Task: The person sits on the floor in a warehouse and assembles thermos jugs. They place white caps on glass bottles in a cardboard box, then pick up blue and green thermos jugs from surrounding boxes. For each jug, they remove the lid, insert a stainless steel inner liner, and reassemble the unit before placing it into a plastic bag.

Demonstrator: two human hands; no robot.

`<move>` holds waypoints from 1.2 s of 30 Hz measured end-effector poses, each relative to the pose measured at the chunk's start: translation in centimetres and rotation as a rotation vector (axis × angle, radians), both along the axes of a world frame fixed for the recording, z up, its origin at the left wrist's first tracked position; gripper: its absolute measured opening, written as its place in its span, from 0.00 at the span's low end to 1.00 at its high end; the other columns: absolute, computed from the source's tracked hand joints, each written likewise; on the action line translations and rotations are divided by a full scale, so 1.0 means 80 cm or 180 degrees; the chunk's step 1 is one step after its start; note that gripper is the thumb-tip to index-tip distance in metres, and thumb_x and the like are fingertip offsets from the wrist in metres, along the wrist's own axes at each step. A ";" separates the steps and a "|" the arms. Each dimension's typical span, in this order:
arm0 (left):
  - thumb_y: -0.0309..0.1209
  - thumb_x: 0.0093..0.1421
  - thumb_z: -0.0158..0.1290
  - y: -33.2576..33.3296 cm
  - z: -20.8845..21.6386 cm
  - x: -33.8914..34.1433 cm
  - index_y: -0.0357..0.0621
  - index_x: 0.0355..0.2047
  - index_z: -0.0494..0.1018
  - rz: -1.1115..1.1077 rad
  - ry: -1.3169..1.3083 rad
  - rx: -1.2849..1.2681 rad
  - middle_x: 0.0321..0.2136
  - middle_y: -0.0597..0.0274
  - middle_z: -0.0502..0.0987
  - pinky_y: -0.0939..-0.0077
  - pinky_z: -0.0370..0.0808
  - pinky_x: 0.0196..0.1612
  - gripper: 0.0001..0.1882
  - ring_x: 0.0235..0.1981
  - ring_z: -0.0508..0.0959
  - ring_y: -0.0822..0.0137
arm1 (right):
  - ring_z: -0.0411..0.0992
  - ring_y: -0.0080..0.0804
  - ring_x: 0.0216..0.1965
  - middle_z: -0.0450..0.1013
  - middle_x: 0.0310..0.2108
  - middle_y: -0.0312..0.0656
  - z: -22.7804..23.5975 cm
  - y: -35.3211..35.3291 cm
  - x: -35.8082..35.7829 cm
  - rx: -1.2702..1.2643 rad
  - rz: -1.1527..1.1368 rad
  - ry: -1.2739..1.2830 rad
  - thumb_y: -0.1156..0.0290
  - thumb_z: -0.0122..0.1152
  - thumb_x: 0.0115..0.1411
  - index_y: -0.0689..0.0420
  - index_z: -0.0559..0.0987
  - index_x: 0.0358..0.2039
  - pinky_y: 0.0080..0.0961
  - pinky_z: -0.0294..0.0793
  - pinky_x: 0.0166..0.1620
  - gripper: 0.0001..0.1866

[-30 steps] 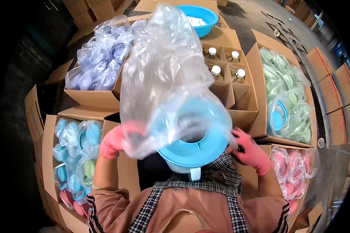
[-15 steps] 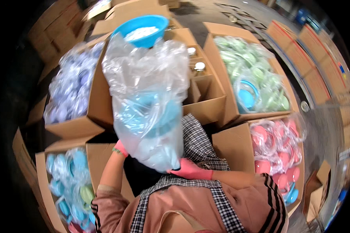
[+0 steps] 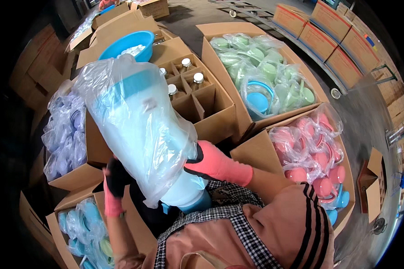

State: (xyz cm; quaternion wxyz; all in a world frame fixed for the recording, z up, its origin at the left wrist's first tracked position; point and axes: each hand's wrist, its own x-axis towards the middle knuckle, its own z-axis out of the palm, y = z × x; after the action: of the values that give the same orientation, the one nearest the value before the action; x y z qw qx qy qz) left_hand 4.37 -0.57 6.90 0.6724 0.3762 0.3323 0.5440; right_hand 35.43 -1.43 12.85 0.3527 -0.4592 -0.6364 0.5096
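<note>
A large light-blue plastic container (image 3: 184,190) leans across my lap, its upper part tilted away to the left. A clear plastic bag (image 3: 141,134) covers most of it, and a darker blue rim shows through at the far end. The near end, with a darker blue band, sticks out of the bag. My right hand (image 3: 220,163), in a pink and black glove, grips the bagged container's right side, thumb on top. On the left, my gloved left hand (image 3: 114,184) is raised beside the bag, slightly blurred, its thumb apart from the fingers.
Around me stand cartons of bagged purple (image 3: 69,130), green (image 3: 269,67), pink (image 3: 309,152) and blue (image 3: 87,228) plasticware. Ahead, a divided carton (image 3: 220,107) holds white-capped bottles, near a blue basin (image 3: 143,54) of white pieces. Beyond, a cart carries stacked cartons (image 3: 318,40).
The bagged container has tilted left and its near end now shows outside the bag. My left hand has come off the bag's lower side. My right hand has moved up along its side.
</note>
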 end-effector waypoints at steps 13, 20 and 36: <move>0.32 0.57 0.46 -0.091 -0.142 0.101 0.40 0.56 0.52 -0.0866 0.0514 -0.1083 0.49 0.55 0.65 0.71 0.66 0.50 0.27 0.48 0.67 0.63 | 0.60 0.57 0.47 0.57 0.49 0.60 -0.067 -0.039 0.066 0.2234 -0.0869 -0.0973 0.75 0.59 0.41 0.65 0.60 0.48 0.36 0.64 0.48 0.32; 0.31 0.56 0.50 -0.070 -0.130 0.123 0.42 0.59 0.44 -0.0311 -0.0156 -0.0808 0.50 0.54 0.62 0.73 0.65 0.50 0.35 0.47 0.67 0.64 | 0.56 0.51 0.54 0.50 0.57 0.53 -0.068 0.017 0.097 0.1474 0.0606 -0.0716 0.76 0.53 0.43 0.65 0.68 0.41 0.32 0.60 0.52 0.21; 0.34 0.51 0.49 -0.078 0.112 0.227 0.34 0.58 0.43 -0.1613 0.1913 0.1673 0.52 0.41 0.55 0.65 0.50 0.57 0.39 0.54 0.55 0.52 | 0.62 0.40 0.48 0.65 0.45 0.48 -0.109 -0.073 0.133 0.1605 -0.0892 -0.0806 0.63 0.46 0.57 0.59 0.66 0.45 0.35 0.60 0.52 0.18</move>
State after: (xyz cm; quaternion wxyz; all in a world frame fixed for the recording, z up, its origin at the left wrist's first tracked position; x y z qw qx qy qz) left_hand 22.56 -6.78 15.83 0.5399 0.7437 0.2610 0.2955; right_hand 46.08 -7.29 4.11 0.4401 -0.5004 -0.7121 0.2210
